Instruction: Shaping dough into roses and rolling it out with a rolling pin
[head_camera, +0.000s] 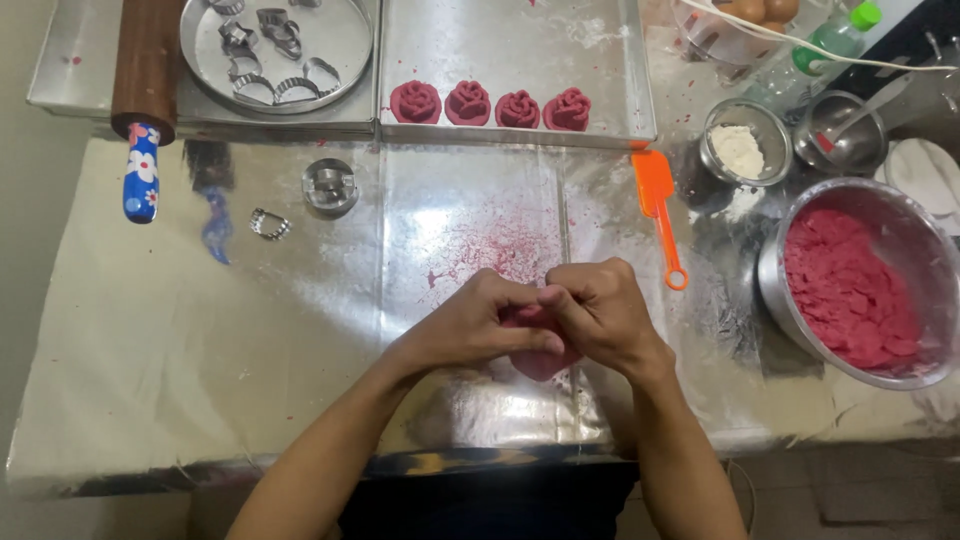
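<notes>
A home kitchen; rolling pin (146, 62), cookie cutters (262, 60), dough bowl (862, 285)

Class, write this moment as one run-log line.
left hand: shaping pink dough | right hand: same dough | tray: four dough roses

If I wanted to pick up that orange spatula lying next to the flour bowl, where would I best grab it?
Take the orange spatula by its thin handle, near the ring at the near end, coming straight down from above. It lies flat on the foil-covered table with its wide blade toward the baking tray, and the handle is narrow enough for a fingertip grip. Both hands are around pink dough.
</notes>
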